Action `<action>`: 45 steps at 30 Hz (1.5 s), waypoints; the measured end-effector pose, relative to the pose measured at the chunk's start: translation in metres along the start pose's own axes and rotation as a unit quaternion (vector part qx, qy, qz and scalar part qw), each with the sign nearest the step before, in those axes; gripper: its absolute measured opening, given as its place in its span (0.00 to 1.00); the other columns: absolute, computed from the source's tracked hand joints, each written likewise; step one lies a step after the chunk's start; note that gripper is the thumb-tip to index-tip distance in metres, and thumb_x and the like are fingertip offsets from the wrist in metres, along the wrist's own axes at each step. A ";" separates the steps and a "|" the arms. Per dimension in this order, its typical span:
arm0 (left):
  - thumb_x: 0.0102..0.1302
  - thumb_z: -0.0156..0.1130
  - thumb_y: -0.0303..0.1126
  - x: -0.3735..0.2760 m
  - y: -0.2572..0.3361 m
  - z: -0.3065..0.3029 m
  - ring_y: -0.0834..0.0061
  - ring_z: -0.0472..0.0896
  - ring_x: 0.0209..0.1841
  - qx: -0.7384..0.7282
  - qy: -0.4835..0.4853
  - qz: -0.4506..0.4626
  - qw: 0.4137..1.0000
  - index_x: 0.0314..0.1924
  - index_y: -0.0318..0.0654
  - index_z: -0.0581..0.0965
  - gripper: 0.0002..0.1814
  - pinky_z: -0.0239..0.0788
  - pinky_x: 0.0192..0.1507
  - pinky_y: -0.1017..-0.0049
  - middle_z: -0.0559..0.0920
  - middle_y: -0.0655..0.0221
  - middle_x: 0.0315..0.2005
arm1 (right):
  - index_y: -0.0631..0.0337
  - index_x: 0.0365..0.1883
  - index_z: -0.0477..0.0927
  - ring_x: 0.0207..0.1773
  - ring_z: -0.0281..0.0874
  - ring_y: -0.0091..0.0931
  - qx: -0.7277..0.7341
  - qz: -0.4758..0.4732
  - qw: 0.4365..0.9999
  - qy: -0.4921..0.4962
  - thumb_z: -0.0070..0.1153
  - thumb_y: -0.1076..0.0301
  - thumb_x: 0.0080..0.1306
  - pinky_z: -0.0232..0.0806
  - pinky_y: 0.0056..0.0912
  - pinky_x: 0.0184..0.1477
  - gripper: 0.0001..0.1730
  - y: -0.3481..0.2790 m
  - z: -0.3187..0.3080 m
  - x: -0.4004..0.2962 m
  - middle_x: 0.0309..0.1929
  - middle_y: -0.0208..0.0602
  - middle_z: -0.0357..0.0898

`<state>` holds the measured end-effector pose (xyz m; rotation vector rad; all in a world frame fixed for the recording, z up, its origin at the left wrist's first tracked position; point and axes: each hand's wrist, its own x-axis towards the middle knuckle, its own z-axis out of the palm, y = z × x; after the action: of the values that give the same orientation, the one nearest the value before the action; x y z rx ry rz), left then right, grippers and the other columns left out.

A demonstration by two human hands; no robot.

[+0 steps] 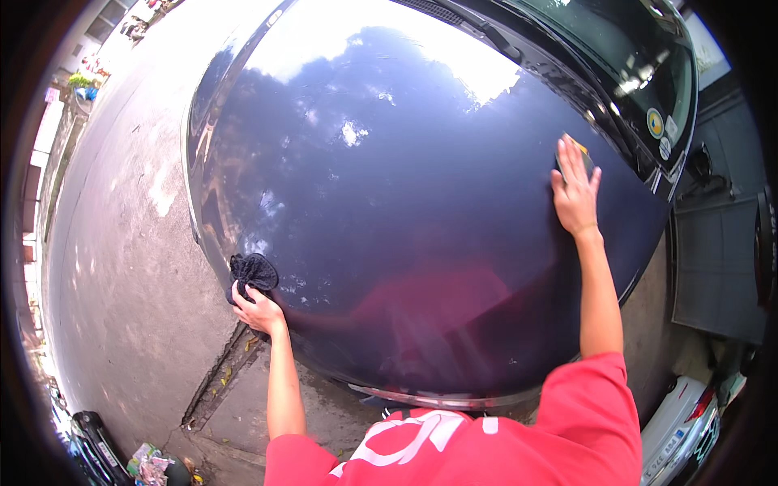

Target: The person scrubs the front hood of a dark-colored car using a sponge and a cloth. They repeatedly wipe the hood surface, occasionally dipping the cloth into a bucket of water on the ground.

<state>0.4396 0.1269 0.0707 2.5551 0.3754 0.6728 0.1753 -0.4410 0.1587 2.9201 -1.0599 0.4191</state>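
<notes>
A dark, glossy car hood [389, 200] fills the middle of the head view, with sky, trees and a red shirt reflected in it. My left hand [258, 311] grips a bunched black cloth [254, 272] at the hood's front left edge. Near the windshield side, my right hand [576, 197] presses flat on a pad [588, 163] with a dark face and a yellow-orange part at its top; most of it is hidden under the fingers.
The windshield [632, 67] with round stickers and a wiper [498, 42] border the hood at upper right. A drain channel [216, 376] crosses the concrete at left. A white car [681, 425] stands lower right, a dark car [100, 449] lower left. A grey gate [717, 261] is at right.
</notes>
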 end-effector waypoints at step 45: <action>0.75 0.53 0.53 0.001 0.003 0.002 0.47 0.77 0.58 0.006 -0.001 -0.006 1.000 0.63 0.58 0.78 0.22 0.66 0.61 0.52 0.81 0.51 0.54 | 0.59 0.74 0.65 0.85 0.48 0.35 0.054 -0.224 0.973 -0.026 0.44 0.42 0.75 0.40 0.74 0.77 0.38 -0.208 -0.005 -0.010 0.81 0.42 0.57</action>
<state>0.4417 0.1241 0.0706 2.5634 0.3960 0.6646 0.2973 -0.2737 0.1788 3.1484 -0.3618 0.3927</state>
